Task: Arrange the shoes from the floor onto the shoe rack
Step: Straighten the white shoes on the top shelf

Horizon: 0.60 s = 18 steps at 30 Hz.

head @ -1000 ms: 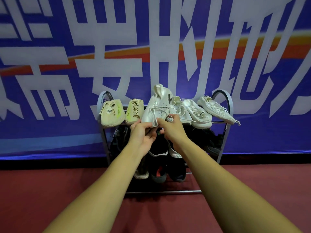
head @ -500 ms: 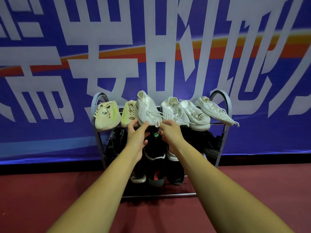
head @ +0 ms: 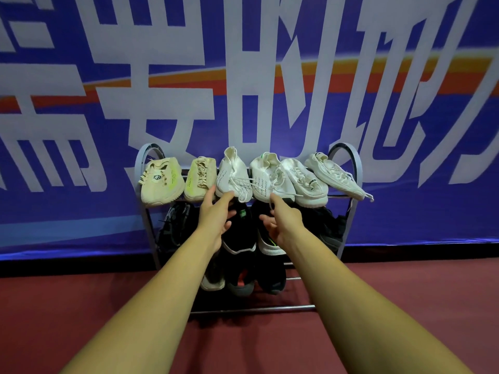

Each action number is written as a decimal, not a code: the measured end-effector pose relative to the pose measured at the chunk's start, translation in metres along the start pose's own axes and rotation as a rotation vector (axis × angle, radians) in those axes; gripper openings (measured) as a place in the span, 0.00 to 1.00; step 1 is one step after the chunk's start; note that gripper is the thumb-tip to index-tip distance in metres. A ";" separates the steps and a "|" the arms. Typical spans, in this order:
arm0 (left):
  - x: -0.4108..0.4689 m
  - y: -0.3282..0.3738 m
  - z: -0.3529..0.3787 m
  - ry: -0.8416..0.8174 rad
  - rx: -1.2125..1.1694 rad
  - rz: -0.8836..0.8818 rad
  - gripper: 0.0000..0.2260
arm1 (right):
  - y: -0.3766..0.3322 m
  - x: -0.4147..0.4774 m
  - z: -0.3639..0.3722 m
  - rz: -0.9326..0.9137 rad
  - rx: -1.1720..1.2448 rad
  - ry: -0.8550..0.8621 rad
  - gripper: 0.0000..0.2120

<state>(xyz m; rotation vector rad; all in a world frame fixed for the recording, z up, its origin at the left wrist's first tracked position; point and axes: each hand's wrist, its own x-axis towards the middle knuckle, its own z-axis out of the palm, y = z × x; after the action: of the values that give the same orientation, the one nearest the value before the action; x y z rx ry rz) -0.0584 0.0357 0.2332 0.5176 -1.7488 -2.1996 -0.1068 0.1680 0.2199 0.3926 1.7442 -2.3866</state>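
Blue lettered banner behind, red floor below, metal shoe rack between. On the top shelf, white knit sneaker, long axis front to back, toe toward the viewer, heel raised against the banner. Left hand at its toe, right hand just beside, fingers loosely apart, gripping nothing.

The shoe rack has smooth metal rails with a dull shine and grey painted end hoops. Along its top edge, the white shoes and beige shoes are soft, matt knitted cloth. Below them, the black shoes are matt mesh. The red floor looks matt, and the banner smooth and faintly glossy.
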 end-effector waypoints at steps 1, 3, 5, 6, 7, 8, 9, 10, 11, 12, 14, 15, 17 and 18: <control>0.000 -0.001 -0.001 0.001 0.007 0.004 0.26 | 0.000 0.001 -0.001 -0.005 0.035 0.005 0.18; 0.002 0.001 -0.003 0.007 0.032 0.038 0.26 | -0.002 0.003 0.000 -0.038 0.039 -0.014 0.12; 0.002 0.002 -0.002 0.026 0.080 0.091 0.24 | -0.008 0.001 0.000 -0.058 0.049 -0.011 0.07; 0.002 0.002 -0.002 0.035 0.100 0.111 0.23 | -0.011 0.001 0.000 -0.051 0.070 -0.006 0.05; 0.002 0.002 -0.002 0.043 0.110 0.125 0.23 | -0.013 0.000 0.000 -0.038 0.102 -0.010 0.04; 0.002 0.002 -0.002 0.046 0.116 0.134 0.23 | -0.016 0.000 0.000 -0.023 0.149 -0.024 0.05; 0.003 0.002 -0.002 0.046 0.124 0.138 0.23 | -0.019 -0.001 0.000 -0.009 0.214 -0.048 0.07; 0.004 0.001 -0.002 0.046 0.131 0.139 0.23 | -0.023 -0.002 0.000 0.005 0.282 -0.076 0.07; 0.006 0.001 -0.002 0.049 0.136 0.133 0.23 | -0.026 -0.003 0.001 0.013 0.329 -0.104 0.06; 0.007 0.001 -0.002 0.052 0.141 0.127 0.24 | -0.029 -0.005 0.002 0.013 0.334 -0.124 0.05; 0.008 -0.001 -0.002 0.046 0.158 0.123 0.24 | -0.026 -0.008 0.007 0.002 0.232 -0.156 0.03; 0.008 -0.002 -0.002 0.041 0.164 0.123 0.25 | -0.021 -0.009 0.008 0.011 0.177 -0.172 0.02; 0.008 -0.003 0.000 0.033 0.153 0.122 0.24 | -0.012 -0.008 0.009 0.057 0.126 -0.202 0.02; 0.008 -0.004 0.001 0.030 0.141 0.117 0.23 | -0.011 -0.007 0.008 0.076 0.114 -0.212 0.02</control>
<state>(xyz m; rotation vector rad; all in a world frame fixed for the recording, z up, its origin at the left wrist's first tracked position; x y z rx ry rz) -0.0658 0.0341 0.2287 0.4647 -1.8778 -1.9904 -0.1044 0.1635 0.2338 0.2062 1.4820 -2.3819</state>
